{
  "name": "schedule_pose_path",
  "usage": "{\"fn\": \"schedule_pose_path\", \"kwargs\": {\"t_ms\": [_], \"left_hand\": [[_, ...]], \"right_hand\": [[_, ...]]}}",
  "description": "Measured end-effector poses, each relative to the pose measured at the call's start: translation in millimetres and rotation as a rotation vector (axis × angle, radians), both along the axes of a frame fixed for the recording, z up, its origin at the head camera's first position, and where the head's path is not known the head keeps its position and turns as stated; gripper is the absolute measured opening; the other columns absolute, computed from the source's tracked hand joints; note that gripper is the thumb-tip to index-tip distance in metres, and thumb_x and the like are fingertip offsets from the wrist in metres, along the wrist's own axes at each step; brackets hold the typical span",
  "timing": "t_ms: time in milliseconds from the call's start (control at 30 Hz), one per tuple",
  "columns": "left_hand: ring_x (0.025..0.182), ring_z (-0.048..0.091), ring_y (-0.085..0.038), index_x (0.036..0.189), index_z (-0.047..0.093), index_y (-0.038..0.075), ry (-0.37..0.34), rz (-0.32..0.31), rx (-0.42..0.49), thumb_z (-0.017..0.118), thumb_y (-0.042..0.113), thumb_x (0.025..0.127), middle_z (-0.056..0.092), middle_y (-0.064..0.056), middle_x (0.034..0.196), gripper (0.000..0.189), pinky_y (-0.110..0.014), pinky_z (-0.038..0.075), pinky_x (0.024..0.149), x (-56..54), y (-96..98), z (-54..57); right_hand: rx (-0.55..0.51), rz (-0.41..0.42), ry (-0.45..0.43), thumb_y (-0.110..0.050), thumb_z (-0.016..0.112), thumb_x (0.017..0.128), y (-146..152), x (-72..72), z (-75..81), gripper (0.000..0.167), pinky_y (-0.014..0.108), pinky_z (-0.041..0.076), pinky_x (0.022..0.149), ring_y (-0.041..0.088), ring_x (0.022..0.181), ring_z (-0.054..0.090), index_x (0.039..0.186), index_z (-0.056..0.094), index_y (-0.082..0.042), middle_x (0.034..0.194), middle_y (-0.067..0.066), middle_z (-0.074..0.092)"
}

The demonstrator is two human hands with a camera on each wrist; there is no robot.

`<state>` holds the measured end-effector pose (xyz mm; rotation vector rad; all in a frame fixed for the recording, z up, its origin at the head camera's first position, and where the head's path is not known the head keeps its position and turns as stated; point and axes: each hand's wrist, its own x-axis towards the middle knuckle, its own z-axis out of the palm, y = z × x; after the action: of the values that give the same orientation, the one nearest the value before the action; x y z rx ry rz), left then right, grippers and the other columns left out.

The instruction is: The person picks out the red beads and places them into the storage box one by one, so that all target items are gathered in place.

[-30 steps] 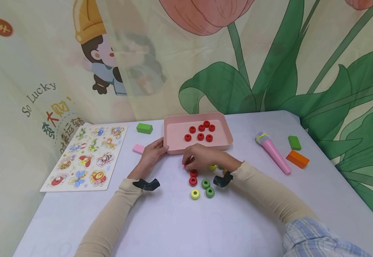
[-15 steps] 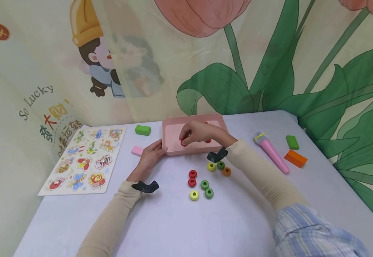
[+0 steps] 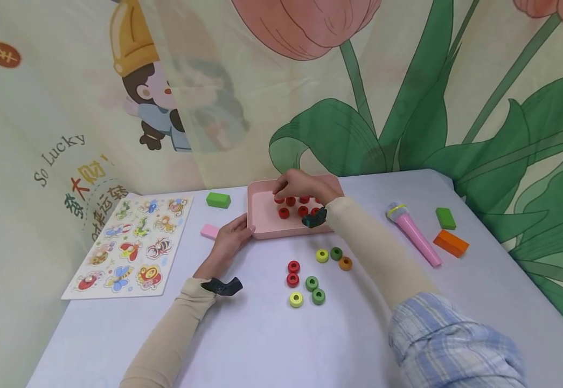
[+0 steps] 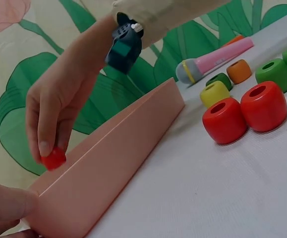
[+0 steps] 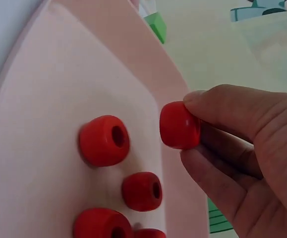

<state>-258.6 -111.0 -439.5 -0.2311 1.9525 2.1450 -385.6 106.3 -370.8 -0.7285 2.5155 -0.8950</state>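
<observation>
My right hand is over the back of the pink tray and pinches a red bead between thumb and fingertips. In the right wrist view the bead is close to the tray's side wall, near other red beads standing on the tray floor. My left hand holds the tray's front left corner, thumb at the front wall and fingers along the left side. Two red beads stand on the table in front of the tray, beside green beads and a yellow bead.
Nearer the tray are another yellow bead, a dark green bead and an orange bead. A toy microphone lies right, by green and orange blocks. Left are a sticker board, a green block and a pink block.
My right hand picked up a red bead from the table, carried it into the tray and moved farther toward its back. My left hand stays at the tray's corner.
</observation>
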Motion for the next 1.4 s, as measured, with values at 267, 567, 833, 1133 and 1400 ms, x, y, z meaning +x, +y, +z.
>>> {"fn": "schedule_pose_path", "kwargs": {"t_ms": [267, 567, 833, 1133, 1400], "left_hand": [[0.136, 0.041, -0.020, 0.151, 0.037, 0.004, 0.023, -0.002, -0.031, 0.061, 0.006, 0.097, 0.038, -0.011, 0.153, 0.059, -0.033, 0.041, 0.107, 2.1, 1.3, 1.0], [0.136, 0.041, -0.020, 0.151, 0.036, 0.003, 0.035, -0.004, -0.015, 0.061, 0.005, 0.097, 0.038, -0.012, 0.153, 0.059, -0.032, 0.041, 0.107, 2.9, 2.1, 0.8], [0.137, 0.040, -0.020, 0.151, 0.036, 0.003, 0.028, -0.001, -0.003, 0.061, 0.004, 0.097, 0.037, -0.011, 0.154, 0.060, -0.033, 0.040, 0.107, 0.6, 1.5, -2.2], [0.137, 0.040, -0.020, 0.151, 0.037, 0.002, 0.030, 0.007, 0.006, 0.062, 0.004, 0.096, 0.038, -0.012, 0.153, 0.060, -0.033, 0.041, 0.107, 0.5, 2.0, -2.3], [0.137, 0.040, -0.021, 0.151, 0.037, 0.003, 0.017, 0.000, -0.002, 0.062, 0.004, 0.097, 0.038, -0.012, 0.153, 0.059, -0.033, 0.040, 0.108, 2.7, 1.8, 1.6]], "right_hand": [[0.011, -0.080, -0.004, -0.015, 0.070, 0.091, -14, -13.7, -16.4, 0.019, 0.034, 0.052, 0.078, 0.022, 0.086, 0.058, 0.107, 0.075, -0.006, 0.093, 0.004, 0.070], [0.040, -0.115, 0.005, -0.013, 0.068, 0.092, -22, -19.8, -22.0, 0.019, 0.031, 0.050, 0.070, 0.022, 0.077, 0.060, 0.107, 0.074, -0.004, 0.089, 0.007, 0.068], [0.063, -0.118, -0.018, -0.013, 0.067, 0.093, -23, -21.8, -23.5, 0.014, 0.031, 0.049, 0.066, 0.024, 0.077, 0.059, 0.103, 0.074, -0.005, 0.086, 0.008, 0.067], [0.120, -0.180, -0.100, -0.019, 0.070, 0.092, -25, -22.0, -27.0, 0.020, 0.039, 0.051, 0.070, 0.023, 0.083, 0.057, 0.110, 0.072, -0.012, 0.092, 0.006, 0.066], [0.119, -0.174, -0.109, -0.022, 0.070, 0.092, -25, -22.3, -29.2, 0.027, 0.036, 0.052, 0.070, 0.023, 0.087, 0.058, 0.117, 0.070, -0.012, 0.097, 0.005, 0.067]]}}
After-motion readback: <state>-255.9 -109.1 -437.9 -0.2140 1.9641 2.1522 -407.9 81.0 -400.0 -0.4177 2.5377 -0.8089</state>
